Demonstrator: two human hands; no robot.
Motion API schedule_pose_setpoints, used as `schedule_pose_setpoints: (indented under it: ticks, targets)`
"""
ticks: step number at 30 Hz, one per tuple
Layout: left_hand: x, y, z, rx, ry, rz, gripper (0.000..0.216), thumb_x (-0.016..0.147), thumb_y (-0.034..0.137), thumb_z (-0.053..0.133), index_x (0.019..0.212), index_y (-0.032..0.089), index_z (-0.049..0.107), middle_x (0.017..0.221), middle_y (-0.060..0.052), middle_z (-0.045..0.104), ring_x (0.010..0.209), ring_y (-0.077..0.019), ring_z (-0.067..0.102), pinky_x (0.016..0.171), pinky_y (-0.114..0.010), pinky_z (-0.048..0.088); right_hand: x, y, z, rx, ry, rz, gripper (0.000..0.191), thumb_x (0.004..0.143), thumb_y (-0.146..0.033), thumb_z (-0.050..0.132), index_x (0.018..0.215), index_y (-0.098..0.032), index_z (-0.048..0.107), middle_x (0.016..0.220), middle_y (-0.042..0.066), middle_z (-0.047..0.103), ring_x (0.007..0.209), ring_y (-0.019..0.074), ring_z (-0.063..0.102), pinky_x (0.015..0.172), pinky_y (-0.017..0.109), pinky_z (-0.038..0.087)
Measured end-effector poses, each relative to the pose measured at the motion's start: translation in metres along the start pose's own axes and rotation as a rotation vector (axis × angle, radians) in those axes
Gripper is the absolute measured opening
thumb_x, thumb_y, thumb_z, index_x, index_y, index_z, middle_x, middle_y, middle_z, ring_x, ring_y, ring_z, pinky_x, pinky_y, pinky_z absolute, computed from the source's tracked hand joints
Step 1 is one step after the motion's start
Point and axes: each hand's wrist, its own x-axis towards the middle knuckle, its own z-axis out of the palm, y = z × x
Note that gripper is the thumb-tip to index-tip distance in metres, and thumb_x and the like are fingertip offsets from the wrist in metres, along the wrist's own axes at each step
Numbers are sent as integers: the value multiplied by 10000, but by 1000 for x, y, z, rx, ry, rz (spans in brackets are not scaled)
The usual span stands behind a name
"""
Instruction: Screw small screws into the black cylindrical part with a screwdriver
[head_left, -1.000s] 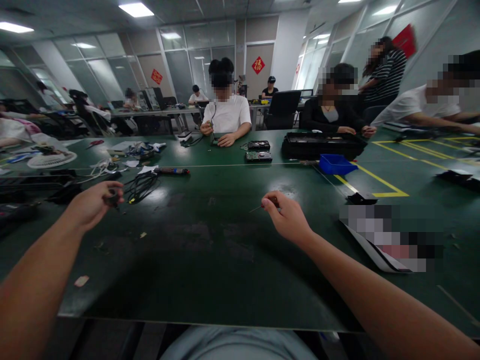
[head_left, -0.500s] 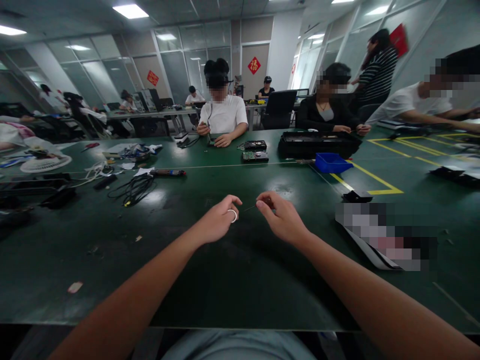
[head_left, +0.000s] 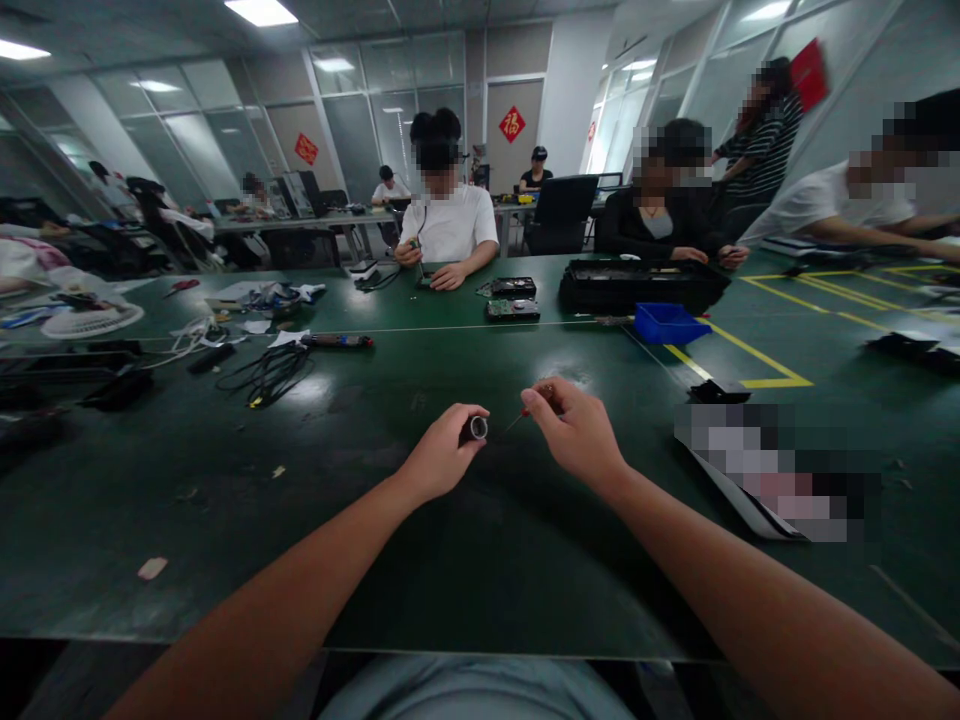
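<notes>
Between the thumb and fingers of my left hand (head_left: 439,450) is a small dark cylinder (head_left: 475,429) with a pale ring around its end, which faces right. My right hand (head_left: 577,425) pinches a thin screwdriver (head_left: 514,422) with some red showing at the fingertips; most of its handle is hidden in the fingers. The thin shaft points down and left toward the cylinder, with a gap between them. Both hands are raised over the green table (head_left: 465,560).
Black cable (head_left: 270,378) and a dark pen-shaped tool (head_left: 341,341) lie left. Circuit-board drives (head_left: 513,310), a long black casing (head_left: 645,288) and a blue tray (head_left: 667,324) stand beyond my hands. A blurred flat item (head_left: 757,470) lies right. A co-worker (head_left: 450,225) sits opposite.
My left hand has turned the cylinder, so its ringed end now sits between thumb and fingertips. The screwdriver in my right hand has moved slightly right, showing its red part.
</notes>
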Motion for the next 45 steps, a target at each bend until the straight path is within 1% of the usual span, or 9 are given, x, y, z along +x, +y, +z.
schedule_pose_setpoints:
  ticks: [3, 7, 10, 14, 20, 27, 30, 37, 45]
  targets:
    - [4, -9, -5, 3, 25, 32, 322, 845, 152, 639, 1156, 237, 637, 1246, -56, 581, 1196, -224, 537, 1092, -406, 406, 1, 4, 1, 198, 15, 52, 251, 927, -415, 534, 824, -207, 629, 693, 19, 650, 647, 173, 603, 622, 319, 456]
    - [7, -15, -7, -61, 54, -22, 424, 833, 142, 658, 1241, 241, 600, 1261, -51, 604, 1187, -219, 553, 1085, -406, 417, 4, 9, 6, 523, 40, 120, 230, 898, -413, 578, 852, -197, 645, 741, 24, 654, 677, 162, 606, 678, 335, 502]
    - [7, -15, -7, -66, 66, -31, 414, 823, 154, 680, 1227, 214, 608, 1238, -55, 627, 1159, -221, 571, 1069, -398, 426, 5, 10, 9, 620, 26, 168, 236, 873, -422, 617, 908, -192, 659, 805, 40, 678, 713, 168, 622, 713, 353, 520]
    - [6, -13, -7, -47, 41, 12, 376, 832, 191, 689, 1201, 231, 634, 1211, -42, 641, 1142, -218, 579, 1060, -393, 425, 5, 9, 10, 533, -3, 162, 246, 871, -425, 626, 910, -184, 658, 820, 52, 685, 732, 176, 633, 727, 359, 525]
    - [5, -12, -6, -66, 16, 2, 389, 848, 198, 670, 1232, 244, 625, 1257, -43, 633, 1190, -227, 564, 1089, -411, 406, 4, 9, 10, 427, 38, 158, 268, 894, -451, 588, 897, -189, 646, 800, 51, 698, 726, 182, 645, 719, 357, 522]
    - [4, -14, -6, -47, -2, 18, 388, 848, 224, 683, 1231, 255, 628, 1230, -39, 639, 1161, -224, 573, 1060, -403, 422, 1, 3, 2, 101, 18, 107, 367, 872, -518, 607, 663, -219, 560, 604, 6, 628, 527, 145, 525, 527, 291, 373]
    - [4, -14, -6, -44, -5, 12, 380, 850, 220, 681, 1225, 257, 631, 1219, -37, 643, 1149, -222, 576, 1047, -398, 428, 1, 4, 2, 67, 15, 66, 336, 870, -508, 619, 701, -220, 581, 608, 1, 619, 536, 148, 524, 531, 294, 369]
    - [4, -14, -7, -51, 3, 7, 389, 854, 214, 677, 1237, 259, 625, 1206, -34, 645, 1138, -216, 578, 1037, -383, 428, -2, 7, 4, 147, -47, -32, 194, 902, -406, 585, 908, -216, 625, 785, 28, 680, 692, 182, 626, 644, 326, 466]
    - [5, -18, -5, -51, 12, 23, 397, 852, 213, 680, 1242, 263, 624, 1207, -34, 644, 1140, -218, 576, 1037, -386, 427, -3, 4, 2, 139, -119, -119, 113, 920, -287, 530, 929, -219, 620, 808, 11, 660, 736, 171, 622, 674, 309, 458]
